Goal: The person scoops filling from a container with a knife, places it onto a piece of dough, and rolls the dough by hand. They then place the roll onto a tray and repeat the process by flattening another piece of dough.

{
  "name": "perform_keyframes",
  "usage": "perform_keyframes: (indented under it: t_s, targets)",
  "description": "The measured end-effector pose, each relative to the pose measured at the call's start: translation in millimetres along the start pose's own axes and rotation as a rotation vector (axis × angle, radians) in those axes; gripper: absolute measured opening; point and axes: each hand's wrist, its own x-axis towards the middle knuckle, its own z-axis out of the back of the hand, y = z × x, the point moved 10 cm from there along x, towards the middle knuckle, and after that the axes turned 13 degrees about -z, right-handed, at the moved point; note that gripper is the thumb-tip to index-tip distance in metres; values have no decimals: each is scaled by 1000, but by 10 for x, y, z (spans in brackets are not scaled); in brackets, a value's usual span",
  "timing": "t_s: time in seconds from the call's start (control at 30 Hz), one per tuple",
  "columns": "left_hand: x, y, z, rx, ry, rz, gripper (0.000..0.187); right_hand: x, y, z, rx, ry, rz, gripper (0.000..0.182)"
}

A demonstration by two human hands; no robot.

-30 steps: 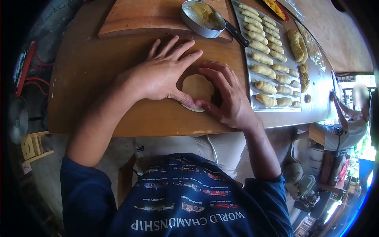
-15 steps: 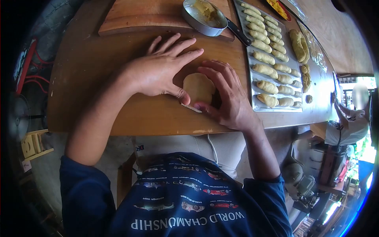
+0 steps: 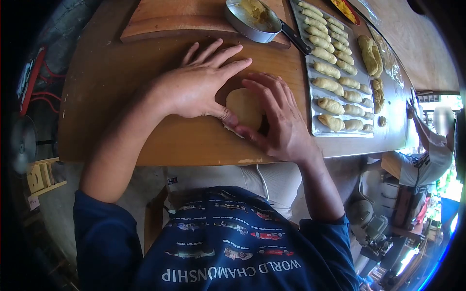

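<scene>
A flat round piece of pale dough (image 3: 244,107) lies on the wooden table (image 3: 121,97) near its front edge. My left hand (image 3: 199,85) rests palm down beside it, thumb pressed on the dough's near left edge, fingers spread over the table. My right hand (image 3: 279,119) curves around the dough's right side, thumb at its near edge and fingers on its top rim. Both thumbs meet at the near edge, where the dough is being folded.
A metal tray (image 3: 310,82) with several rolled dough pieces sits to the right. A round metal tin (image 3: 252,19) of filling and a knife (image 3: 296,42) lie on a wooden board (image 3: 170,19) at the back. Another person (image 3: 432,150) stands at far right.
My hands have shifted slightly around the dough; the thumbs pressed the near edge in, and the thin flap that stuck out below is now mostly tucked under them.
</scene>
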Motion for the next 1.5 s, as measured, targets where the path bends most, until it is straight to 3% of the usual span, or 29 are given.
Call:
perform_keyframes:
  t_s: [0.47,0.6,0.77,0.83,0.9,1.1,1.5]
  targets:
    - [-33,65,38,-83,6,-35,119,10,83,-68,3,18,-41,88]
    - [-16,51,48,-73,-4,-18,121,11,-45,20,186,65,-117,88]
    - [-1,10,37,-76,-6,-20,123,63,-122,64,60,62,-81,91]
    - [33,-15,56,-112,-9,63,123,58,-116,105,45,66,-66,92]
    - [36,-43,26,-83,-10,47,123,53,-204,120,194,107,-142,93]
    - [27,-93,9,-88,11,45,127,94,-173,103,58,150,-64,97]
    - [40,-151,-23,-77,84,53,135,215,-248,78,116,258,-64,104]
